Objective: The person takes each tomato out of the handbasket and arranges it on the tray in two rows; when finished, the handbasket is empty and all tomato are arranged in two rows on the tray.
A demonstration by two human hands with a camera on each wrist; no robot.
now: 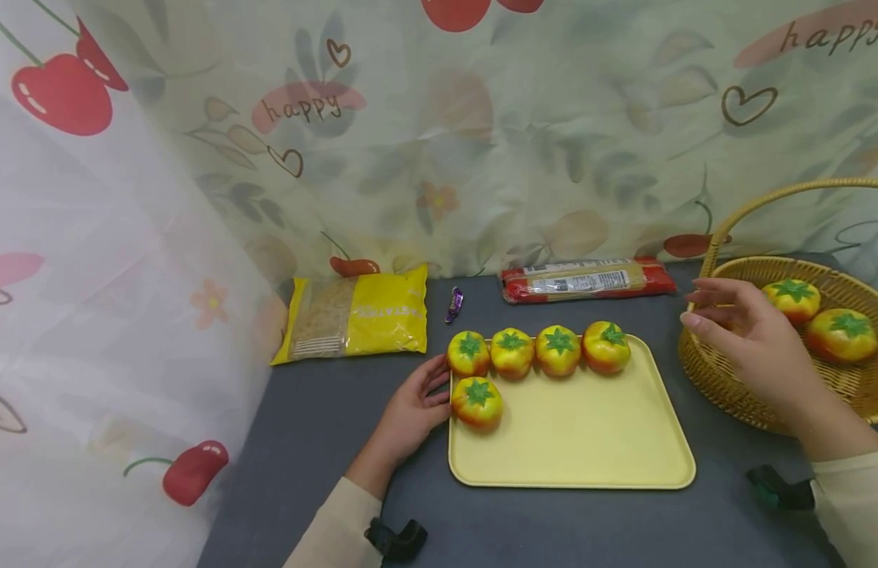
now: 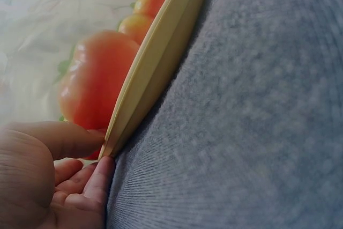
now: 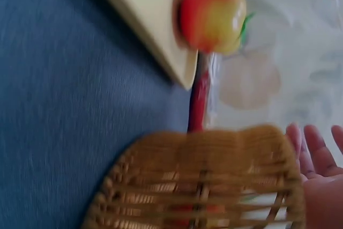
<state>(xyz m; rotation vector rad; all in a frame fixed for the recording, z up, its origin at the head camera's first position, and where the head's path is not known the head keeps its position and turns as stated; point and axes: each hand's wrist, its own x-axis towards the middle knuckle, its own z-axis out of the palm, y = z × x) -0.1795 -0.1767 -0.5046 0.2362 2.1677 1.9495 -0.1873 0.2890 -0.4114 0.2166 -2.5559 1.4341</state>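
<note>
A pale yellow tray (image 1: 588,442) lies on the grey table. Orange-yellow toy fruits with green tops sit on it: a back row (image 1: 558,350) and one at the front left (image 1: 477,402). My left hand (image 1: 410,414) holds the tray's left edge beside that front fruit. In the left wrist view the thumb and a curled finger pinch the tray rim (image 2: 155,63), with the fruit (image 2: 96,79) just behind. My right hand (image 1: 747,339) hovers with relaxed fingers, holding nothing, over the left rim of a wicker basket (image 1: 722,386). Two fruits (image 1: 791,300) (image 1: 842,334) lie in it.
A yellow bag (image 1: 356,319), a small purple wrapper (image 1: 453,304) and a long red packet (image 1: 588,280) lie at the back, against a printed curtain. The basket's handle (image 1: 801,189) arches over it. The right wrist view shows the basket wall (image 3: 203,186) and tray corner (image 3: 144,14).
</note>
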